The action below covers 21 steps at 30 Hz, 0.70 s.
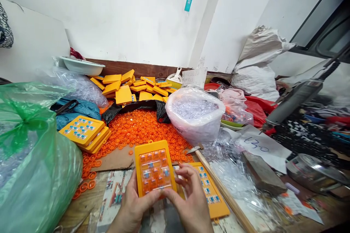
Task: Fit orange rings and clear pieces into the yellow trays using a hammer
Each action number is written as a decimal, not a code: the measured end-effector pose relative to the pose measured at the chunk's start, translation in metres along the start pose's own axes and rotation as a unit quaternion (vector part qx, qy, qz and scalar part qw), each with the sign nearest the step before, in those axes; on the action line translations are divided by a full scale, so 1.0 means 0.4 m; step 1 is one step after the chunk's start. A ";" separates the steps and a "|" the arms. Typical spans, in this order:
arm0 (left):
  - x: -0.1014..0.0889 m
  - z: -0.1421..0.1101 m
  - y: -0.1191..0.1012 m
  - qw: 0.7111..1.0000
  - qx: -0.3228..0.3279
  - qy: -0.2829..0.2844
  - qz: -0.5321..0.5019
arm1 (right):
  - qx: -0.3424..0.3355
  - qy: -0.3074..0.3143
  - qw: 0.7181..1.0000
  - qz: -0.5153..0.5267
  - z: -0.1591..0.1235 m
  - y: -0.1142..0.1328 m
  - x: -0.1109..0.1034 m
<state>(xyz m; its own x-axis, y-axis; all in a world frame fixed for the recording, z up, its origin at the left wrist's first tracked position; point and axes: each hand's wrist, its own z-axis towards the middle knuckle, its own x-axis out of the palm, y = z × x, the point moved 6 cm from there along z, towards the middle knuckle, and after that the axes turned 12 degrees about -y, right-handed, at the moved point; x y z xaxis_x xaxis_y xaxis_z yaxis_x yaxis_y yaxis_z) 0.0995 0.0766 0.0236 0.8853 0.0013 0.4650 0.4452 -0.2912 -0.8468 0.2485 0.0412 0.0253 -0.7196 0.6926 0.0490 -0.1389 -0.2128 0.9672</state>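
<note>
A yellow plastic panel (153, 147) with rows of orange rings, small blue-and-white pieces and a clear plastic part is held up before me. My left hand (133, 201) grips its lower left side, thumb across the bottom edge. My right hand (192, 198) has its thumb on the bottom edge, with its fingers curled by the right side. Behind my right hand, a second yellow panel with blue-and-white pieces (209, 185) lies on the work surface. A hammer with a wooden handle (222, 187) rests along its right edge.
Loose orange rings (133, 125) spread behind the panel. A stack of yellow panels (84, 133) stands left, beside a green bag (35, 160). More yellow panels (123, 94) pile up behind. A white bag of clear pieces (195, 111) and a dark block (262, 173) are right.
</note>
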 end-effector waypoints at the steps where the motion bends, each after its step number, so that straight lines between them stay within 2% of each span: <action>1: -0.005 0.001 0.002 1.000 0.011 -0.004 0.015 | 0.086 0.027 0.994 0.061 -0.004 -0.019 0.016; 2: -0.010 0.003 0.004 0.999 0.022 -0.008 0.031 | 0.159 0.068 0.979 0.112 -0.012 -0.032 0.036; 4: -0.019 0.005 0.009 0.997 0.041 -0.012 0.060 | 0.230 0.140 0.951 0.154 -0.028 -0.035 0.068; 6: -0.023 0.005 0.009 0.996 0.051 -0.014 0.068 | 0.230 0.152 0.951 0.142 -0.029 -0.027 0.075; 9: -0.015 0.001 -0.001 0.998 0.040 -0.014 0.035 | 0.210 0.126 0.962 0.124 -0.022 -0.016 0.075; 14: 0.019 -0.005 -0.016 0.998 -0.043 -0.010 -0.045 | 0.193 0.126 0.967 0.113 -0.037 -0.019 0.084; 16: 0.017 -0.015 -0.017 0.996 -0.075 -0.019 -0.050 | 0.134 0.103 0.984 0.052 -0.038 -0.025 0.047; 18: -0.008 -0.036 -0.011 0.992 -0.115 -0.037 -0.047 | -0.011 0.048 0.995 -0.090 -0.027 -0.021 -0.029; 19: -0.028 -0.051 -0.007 0.988 -0.138 -0.046 -0.048 | -0.108 0.018 0.978 -0.180 -0.022 -0.015 -0.073; 21: -0.085 -0.092 0.000 0.981 -0.175 -0.066 -0.050 | -0.280 -0.008 0.909 -0.308 -0.020 -0.012 -0.144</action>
<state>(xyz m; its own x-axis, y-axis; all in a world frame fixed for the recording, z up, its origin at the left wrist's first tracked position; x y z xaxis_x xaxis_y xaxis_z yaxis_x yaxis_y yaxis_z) 0.0644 0.0413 0.0173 0.8592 0.1644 0.4846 0.4783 -0.5946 -0.6463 0.2851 -0.0034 0.0160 -0.3779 0.8085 -0.4511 -0.8405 -0.0952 0.5334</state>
